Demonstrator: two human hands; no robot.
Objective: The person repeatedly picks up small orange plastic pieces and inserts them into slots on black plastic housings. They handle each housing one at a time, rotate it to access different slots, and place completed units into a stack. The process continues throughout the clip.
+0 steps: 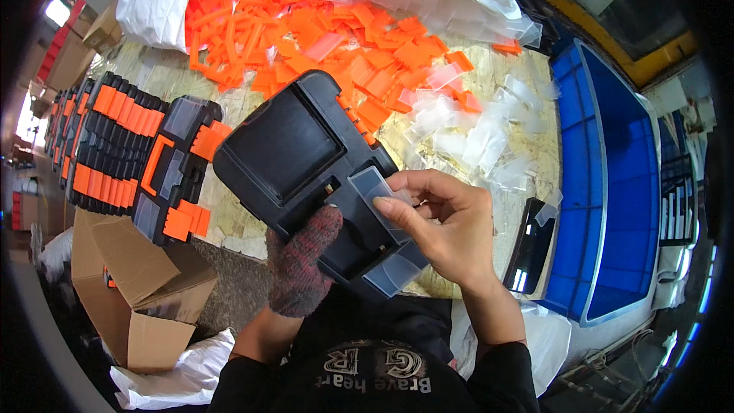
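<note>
A black plastic case part (281,143), probably a toolbox lid, is tilted in front of my chest. My left hand (304,264), in a grey-and-red knit glove, grips its lower edge with the thumb over the top face. Bare, my right hand (453,223) pinches a clear plastic cover (373,186) between thumb and fingers, lying over a recess of the case. Another clear cover (395,269) sits at the near corner. Orange hinge-like pieces (355,120) line the case's far right edge. The fingers partly hide the pinched cover.
Orange plastic parts (367,69) spill from a white sack (155,0) at the back. Loose clear covers (481,132) lie to the right, near a black phone-like slab (524,246) and a blue crate (582,183). Stacked black-and-orange lids (114,143) and a cardboard box (137,275) stand left.
</note>
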